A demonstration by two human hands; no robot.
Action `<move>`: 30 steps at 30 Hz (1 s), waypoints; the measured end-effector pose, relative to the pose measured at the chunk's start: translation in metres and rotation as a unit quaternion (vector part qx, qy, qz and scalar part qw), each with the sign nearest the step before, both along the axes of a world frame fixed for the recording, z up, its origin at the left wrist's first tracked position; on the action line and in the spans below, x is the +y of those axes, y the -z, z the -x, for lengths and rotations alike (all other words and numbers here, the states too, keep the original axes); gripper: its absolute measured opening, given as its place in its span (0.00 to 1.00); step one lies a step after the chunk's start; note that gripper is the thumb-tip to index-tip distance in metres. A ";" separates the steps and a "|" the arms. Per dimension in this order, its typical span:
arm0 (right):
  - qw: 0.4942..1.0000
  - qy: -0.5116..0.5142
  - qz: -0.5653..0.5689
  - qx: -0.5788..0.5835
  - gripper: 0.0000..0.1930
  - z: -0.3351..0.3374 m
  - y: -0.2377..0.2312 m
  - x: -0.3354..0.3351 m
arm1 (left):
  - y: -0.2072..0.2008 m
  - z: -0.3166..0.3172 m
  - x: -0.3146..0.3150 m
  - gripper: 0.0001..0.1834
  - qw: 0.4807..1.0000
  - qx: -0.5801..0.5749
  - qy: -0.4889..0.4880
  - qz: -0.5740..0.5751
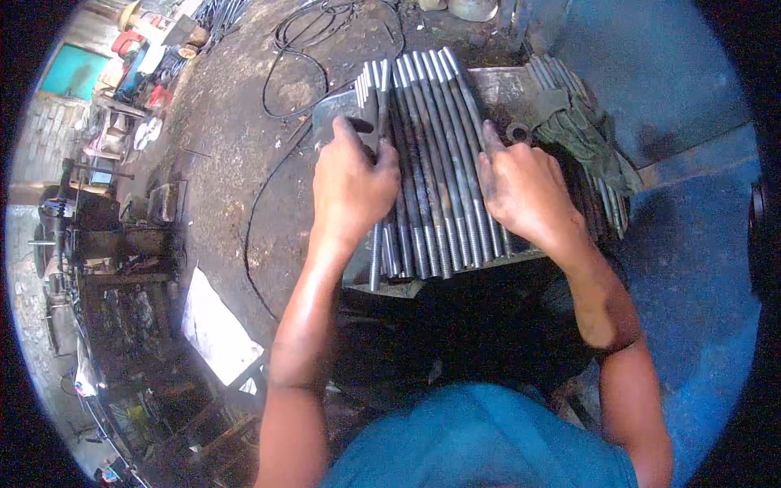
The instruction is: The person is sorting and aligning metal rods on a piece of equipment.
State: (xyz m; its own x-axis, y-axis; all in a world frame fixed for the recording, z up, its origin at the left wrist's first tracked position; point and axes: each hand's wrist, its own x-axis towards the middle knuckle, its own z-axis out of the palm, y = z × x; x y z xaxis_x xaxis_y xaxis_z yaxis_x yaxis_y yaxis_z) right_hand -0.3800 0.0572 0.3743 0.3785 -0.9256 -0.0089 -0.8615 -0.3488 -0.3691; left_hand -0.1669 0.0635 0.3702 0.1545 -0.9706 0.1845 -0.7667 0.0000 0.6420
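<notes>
A row of dark steel rods with threaded, shinier ends lies side by side before me. My left hand is at the row's left side, closed around one threaded rod whose near end sticks out past its neighbours. The left index finger and thumb stand apart; the other fingers are hidden beneath the hand. My right hand lies against the row's right edge, its index finger stretched along the outermost rod and the thumb beside it. The remaining right fingers are out of sight. Both hands have blackened fingertips.
The rods rest on a low metal-topped support. To the right, a dark green cloth covers more rods, near a small metal ring. A black cable coils over the dirt floor. At left are a white sheet and workshop machinery.
</notes>
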 end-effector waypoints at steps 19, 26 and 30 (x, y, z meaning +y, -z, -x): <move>0.999 -0.013 0.044 0.010 0.20 0.002 0.005 0.000 | 0.001 0.002 -0.004 0.17 0.996 -0.087 0.022 0.025; 1.000 -0.011 0.000 0.019 0.15 0.000 0.000 0.001 | -0.004 -0.002 -0.005 0.20 0.992 -0.108 0.053 -0.033; 1.000 0.006 0.006 0.014 0.09 -0.001 0.000 0.002 | -0.002 -0.001 -0.007 0.18 0.992 -0.114 0.056 -0.019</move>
